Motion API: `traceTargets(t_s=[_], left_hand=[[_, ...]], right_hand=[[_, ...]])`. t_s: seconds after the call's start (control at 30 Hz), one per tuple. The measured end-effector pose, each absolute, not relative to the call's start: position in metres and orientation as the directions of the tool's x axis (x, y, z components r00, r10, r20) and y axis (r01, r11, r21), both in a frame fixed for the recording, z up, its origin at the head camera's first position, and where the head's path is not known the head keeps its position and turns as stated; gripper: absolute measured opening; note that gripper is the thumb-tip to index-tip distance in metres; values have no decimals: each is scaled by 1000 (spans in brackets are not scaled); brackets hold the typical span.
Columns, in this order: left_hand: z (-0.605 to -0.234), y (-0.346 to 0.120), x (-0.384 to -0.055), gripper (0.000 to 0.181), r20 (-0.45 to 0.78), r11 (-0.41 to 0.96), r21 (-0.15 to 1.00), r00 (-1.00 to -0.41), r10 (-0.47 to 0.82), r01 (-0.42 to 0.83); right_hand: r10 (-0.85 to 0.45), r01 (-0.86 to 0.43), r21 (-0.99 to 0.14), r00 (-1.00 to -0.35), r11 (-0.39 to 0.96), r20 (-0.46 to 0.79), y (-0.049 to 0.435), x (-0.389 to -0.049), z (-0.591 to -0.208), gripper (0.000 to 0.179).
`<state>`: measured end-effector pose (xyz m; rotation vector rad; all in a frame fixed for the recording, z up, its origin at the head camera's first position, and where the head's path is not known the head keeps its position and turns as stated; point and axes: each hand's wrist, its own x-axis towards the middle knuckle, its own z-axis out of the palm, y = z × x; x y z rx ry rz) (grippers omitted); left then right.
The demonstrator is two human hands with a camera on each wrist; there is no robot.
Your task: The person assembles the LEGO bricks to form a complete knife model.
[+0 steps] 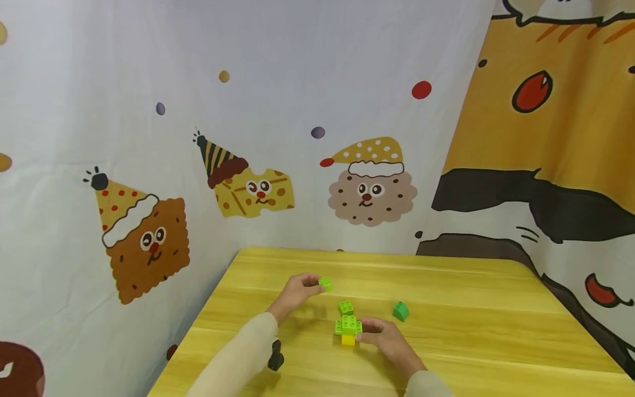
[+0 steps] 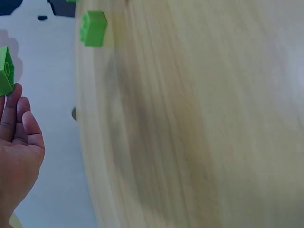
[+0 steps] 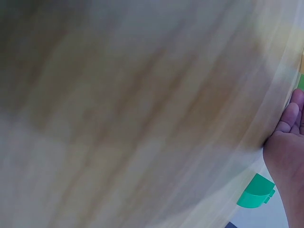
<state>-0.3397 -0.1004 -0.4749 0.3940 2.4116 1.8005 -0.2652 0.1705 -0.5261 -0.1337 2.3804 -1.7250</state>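
Observation:
My left hand [image 1: 299, 289] pinches a lime-green toy building brick [image 1: 324, 283] above the back half of the table; the same brick [image 2: 5, 71] shows at the edge of the left wrist view. With thumb and fingers, my right hand [image 1: 387, 337] grips the right side of a small build [image 1: 349, 325], lime-green bricks over a yellow brick [image 1: 348, 340]. In the right wrist view only a sliver of green shows at those fingertips. Just behind the build lies another lime-green brick [image 1: 345, 306].
A darker green brick with a curved side [image 1: 401, 311] lies to the right, behind my right hand. The wooden table [image 1: 471, 309] meets a printed cloth [image 1: 307, 231] at its back and left. A small black object [image 1: 276, 355] is beside my left sleeve.

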Motion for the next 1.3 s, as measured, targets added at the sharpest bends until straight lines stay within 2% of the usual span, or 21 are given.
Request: traceTargets(t_s=[0.37, 0.7, 0.87, 1.3], left_hand=[[-458, -90, -330, 50, 94, 297, 936, -945, 315, 192], [-452, -79, -320, 31, 162, 284, 917, -911, 380, 282], [-459, -75, -314, 25, 154, 292, 912, -900, 408, 289], [-472, -63, -305, 23, 147, 325, 900, -905, 399, 289]], right_hand=[[-173, 44, -946, -979, 322, -104, 167, -269, -523, 52], [-179, 38, -947, -979, 320, -100, 165, -269, -520, 51], [-179, 46, -945, -978, 323, -109, 166, -271, -523, 51], [-181, 46, -956, -978, 289, -101, 169, -266, -527, 50]])
